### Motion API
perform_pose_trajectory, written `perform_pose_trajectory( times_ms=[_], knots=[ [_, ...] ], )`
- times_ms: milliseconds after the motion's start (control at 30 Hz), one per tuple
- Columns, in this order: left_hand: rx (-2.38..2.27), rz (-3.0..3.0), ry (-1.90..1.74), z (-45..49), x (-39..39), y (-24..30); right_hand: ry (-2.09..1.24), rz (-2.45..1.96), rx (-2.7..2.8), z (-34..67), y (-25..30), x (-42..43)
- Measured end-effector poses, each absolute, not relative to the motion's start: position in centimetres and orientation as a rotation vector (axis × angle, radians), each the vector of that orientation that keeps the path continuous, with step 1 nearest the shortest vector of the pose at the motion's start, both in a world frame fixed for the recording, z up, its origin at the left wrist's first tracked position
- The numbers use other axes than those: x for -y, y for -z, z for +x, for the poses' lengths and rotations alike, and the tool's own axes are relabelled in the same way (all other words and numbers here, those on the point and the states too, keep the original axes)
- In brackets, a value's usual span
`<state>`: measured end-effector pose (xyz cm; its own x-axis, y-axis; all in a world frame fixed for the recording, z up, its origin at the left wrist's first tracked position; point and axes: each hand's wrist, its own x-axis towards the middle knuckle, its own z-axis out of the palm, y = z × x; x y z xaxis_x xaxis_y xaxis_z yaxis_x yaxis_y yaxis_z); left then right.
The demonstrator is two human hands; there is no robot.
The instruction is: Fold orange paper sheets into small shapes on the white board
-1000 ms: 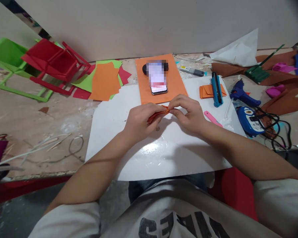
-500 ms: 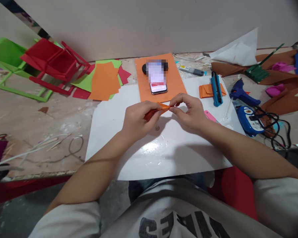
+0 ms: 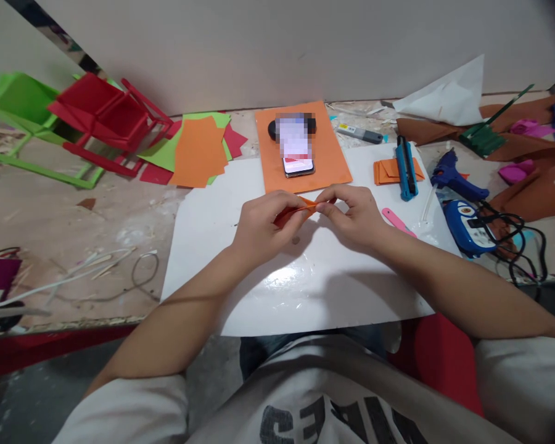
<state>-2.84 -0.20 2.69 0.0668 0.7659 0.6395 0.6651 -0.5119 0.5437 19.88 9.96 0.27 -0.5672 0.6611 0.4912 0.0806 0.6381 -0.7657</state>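
My left hand [image 3: 263, 228] and my right hand [image 3: 354, 216] meet over a glossy white board [image 3: 300, 277]. Both pinch a small folded piece of orange paper [image 3: 300, 211] between their fingertips; most of the piece is hidden inside my left fingers. Just beyond the hands a phone [image 3: 296, 148] lies on an orange sheet [image 3: 328, 157].
Loose orange, green and red sheets [image 3: 198, 151] and red and green paper chairs [image 3: 102, 117] lie at the left. To the right are a blue cutter [image 3: 406, 168] on folded orange pieces, a pink stick [image 3: 398, 221], a blue glue gun [image 3: 453, 176], a blue device with cables [image 3: 467, 225], brown and white paper.
The hands have kept pinching the orange piece, shifting only slightly as its end is worked between the fingertips. The view has drifted a little.
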Motion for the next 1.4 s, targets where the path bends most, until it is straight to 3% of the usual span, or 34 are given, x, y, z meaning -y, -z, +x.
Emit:
perform_pose_trajectory(
  times_ms=[433, 967, 1133, 1400],
  knots=[
    [-1.412, 2.081, -1.582, -2.2, 0.7, -1.7, -0.857, -0.385, 2.01, 19.8, -0.6, -9.4],
    [-1.35, 2.171, -1.456, -1.9, 1.4, -2.5, -0.718, -0.323, 2.077, 19.9, -0.9, -9.3],
    [-1.445, 2.136, -1.289, -3.0, 1.0, -2.6, -0.887, -0.459, 1.96, 20.0, -1.3, -9.5],
    [-1.369, 1.84, -1.407, -3.2, 0.1, -1.5, -1.396, -0.677, 1.708, 19.1, -1.9, -9.4]
  ],
)
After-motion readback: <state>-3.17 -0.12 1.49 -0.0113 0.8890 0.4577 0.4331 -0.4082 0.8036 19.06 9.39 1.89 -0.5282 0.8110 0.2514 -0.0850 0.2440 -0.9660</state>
